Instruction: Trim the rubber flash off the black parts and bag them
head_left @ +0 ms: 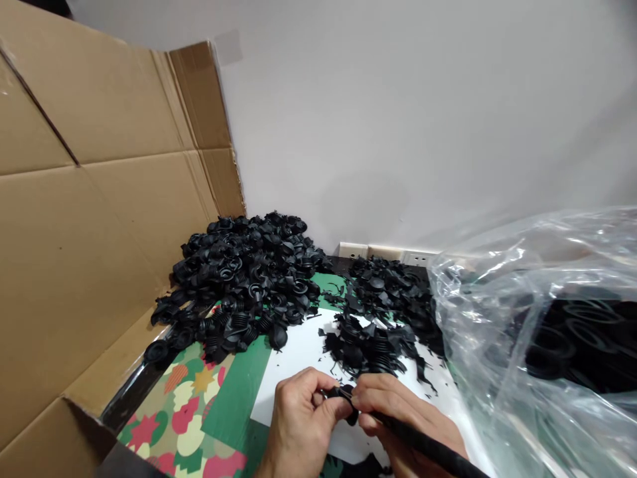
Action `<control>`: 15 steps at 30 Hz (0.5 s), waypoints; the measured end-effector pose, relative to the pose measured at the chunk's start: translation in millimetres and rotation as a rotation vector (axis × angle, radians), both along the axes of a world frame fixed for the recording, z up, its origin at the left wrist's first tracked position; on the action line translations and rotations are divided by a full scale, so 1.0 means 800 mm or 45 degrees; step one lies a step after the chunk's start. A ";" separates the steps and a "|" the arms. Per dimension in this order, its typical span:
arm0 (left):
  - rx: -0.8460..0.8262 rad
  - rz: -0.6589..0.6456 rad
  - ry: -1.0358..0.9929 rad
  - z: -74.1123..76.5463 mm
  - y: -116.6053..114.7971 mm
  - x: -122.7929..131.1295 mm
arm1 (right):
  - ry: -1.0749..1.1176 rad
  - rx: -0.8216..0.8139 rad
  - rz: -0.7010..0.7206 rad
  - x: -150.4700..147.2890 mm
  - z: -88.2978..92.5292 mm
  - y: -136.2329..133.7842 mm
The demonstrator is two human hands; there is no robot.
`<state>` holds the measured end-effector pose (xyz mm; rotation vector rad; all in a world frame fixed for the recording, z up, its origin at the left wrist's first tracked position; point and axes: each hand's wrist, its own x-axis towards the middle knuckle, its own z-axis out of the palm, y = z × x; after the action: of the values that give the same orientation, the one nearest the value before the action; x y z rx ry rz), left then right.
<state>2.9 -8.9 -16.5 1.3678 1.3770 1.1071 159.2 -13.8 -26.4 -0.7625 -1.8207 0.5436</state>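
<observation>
My left hand [303, 415] pinches a small black rubber part [341, 392] between thumb and fingers. My right hand [398, 411] is closed around a tool with a long dark handle [432, 451], which slants down to the lower right. The tool's thin tip meets the rubber part; its exact kind is hidden by my fingers. Both hands are over a white sheet [283, 375]. Just beyond them lies a small heap of black rubber pieces and scraps [371, 345].
A large pile of ribbed black rubber parts [249, 265] stands at the back left, against a cardboard box [99, 199]. More black scraps [393, 285] lie at the back, before wall sockets [418, 257]. On the right, a clear plastic bag [478, 318] holds black rings.
</observation>
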 end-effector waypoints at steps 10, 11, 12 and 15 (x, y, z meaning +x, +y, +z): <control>-0.135 -0.063 -0.030 0.007 -0.001 0.005 | 0.131 0.030 -0.477 0.022 0.000 0.019; -0.145 -0.058 -0.026 0.007 0.000 0.005 | 0.221 -0.081 -0.447 0.022 0.000 0.021; -0.151 -0.051 -0.021 0.007 0.000 0.005 | 0.308 -0.207 -0.404 0.021 0.000 0.022; -0.162 -0.029 -0.007 0.006 0.000 0.003 | 0.572 -0.519 -0.240 0.015 0.003 0.019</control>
<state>5.3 -9.1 -11.4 1.2847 1.3999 0.9905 171.2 1.2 -24.1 -0.9812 -1.2226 0.8967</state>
